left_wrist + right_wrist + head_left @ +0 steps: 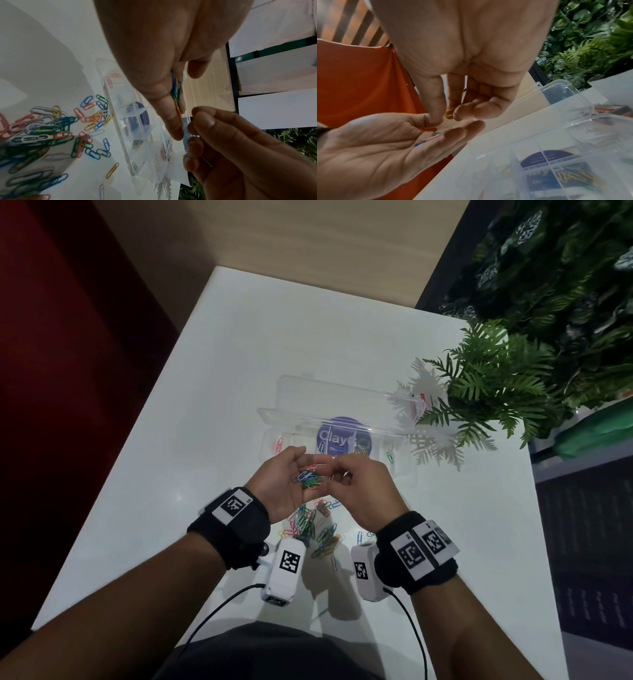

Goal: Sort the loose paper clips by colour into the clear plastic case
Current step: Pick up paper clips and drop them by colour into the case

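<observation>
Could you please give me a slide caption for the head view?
Left hand cups mixed paper clips while right hand pinches one, before the open clear case.

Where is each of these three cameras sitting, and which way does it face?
Head: on the person's head, looking down at the white table, both forearms and hands.
Left wrist: looks along the left hand, which holds a bunch of paper clips; loose paper clips lie below.
Right wrist: looks along the right hand, which pinches a yellow paper clip.
All share the clear plastic case.
</observation>
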Tool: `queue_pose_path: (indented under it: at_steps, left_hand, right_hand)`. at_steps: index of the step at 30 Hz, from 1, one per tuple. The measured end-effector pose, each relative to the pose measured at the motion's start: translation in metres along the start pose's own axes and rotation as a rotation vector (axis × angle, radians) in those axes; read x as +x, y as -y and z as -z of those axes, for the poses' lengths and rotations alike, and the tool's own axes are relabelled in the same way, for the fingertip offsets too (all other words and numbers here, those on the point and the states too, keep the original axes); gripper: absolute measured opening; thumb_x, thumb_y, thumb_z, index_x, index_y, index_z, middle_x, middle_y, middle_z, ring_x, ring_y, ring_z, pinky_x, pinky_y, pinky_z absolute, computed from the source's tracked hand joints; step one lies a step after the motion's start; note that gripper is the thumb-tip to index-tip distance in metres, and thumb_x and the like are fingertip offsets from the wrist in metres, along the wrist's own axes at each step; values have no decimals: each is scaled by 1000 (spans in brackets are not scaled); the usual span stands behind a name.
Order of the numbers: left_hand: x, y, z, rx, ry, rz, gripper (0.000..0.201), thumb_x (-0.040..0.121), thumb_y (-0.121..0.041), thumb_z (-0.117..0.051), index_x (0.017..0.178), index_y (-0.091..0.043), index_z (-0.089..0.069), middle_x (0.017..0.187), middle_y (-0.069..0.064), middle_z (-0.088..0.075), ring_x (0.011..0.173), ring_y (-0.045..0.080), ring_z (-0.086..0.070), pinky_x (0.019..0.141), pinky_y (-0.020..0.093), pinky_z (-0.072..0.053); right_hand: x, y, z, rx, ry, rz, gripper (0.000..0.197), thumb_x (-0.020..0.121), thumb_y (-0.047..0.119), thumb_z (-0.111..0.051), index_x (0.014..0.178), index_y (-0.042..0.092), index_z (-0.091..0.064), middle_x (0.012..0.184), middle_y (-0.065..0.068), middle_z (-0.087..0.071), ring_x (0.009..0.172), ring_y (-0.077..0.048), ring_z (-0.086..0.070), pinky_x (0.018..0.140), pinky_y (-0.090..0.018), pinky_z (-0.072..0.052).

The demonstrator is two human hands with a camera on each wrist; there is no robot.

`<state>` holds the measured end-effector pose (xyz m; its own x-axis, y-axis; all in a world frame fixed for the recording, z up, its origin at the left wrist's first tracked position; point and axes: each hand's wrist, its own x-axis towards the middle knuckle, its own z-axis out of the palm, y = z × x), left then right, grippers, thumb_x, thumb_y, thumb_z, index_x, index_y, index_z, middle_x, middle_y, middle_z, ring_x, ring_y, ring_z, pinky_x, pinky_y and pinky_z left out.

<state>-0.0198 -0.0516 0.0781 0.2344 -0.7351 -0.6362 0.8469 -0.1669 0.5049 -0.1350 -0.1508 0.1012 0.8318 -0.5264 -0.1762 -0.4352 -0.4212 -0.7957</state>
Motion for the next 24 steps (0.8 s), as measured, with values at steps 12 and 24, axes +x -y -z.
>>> queue_pose_path:
  at_steps: [12,24]
  left_hand:
    - [4,2,10,-24,-69,9,45,101,-27,-32,118,8,-56,115,28,-62,101,39,-66,86,41,-56]
    - [30,-1,16,268,-204,-90,24,97,-1,-42,109,-5,-62,80,15,-65,61,17,-51,51,21,-44]
  right_hand:
    - [40,-54,28,-92,-221,-343,8,87,15,-61,93,16,-56,79,0,-59,66,-16,-52,50,-20,-37]
    - [77,-72,45,-693,313,-334,45,89,-2,-41,120,24,-61,127,-9,-55,108,-26,-57,87,-31,-49]
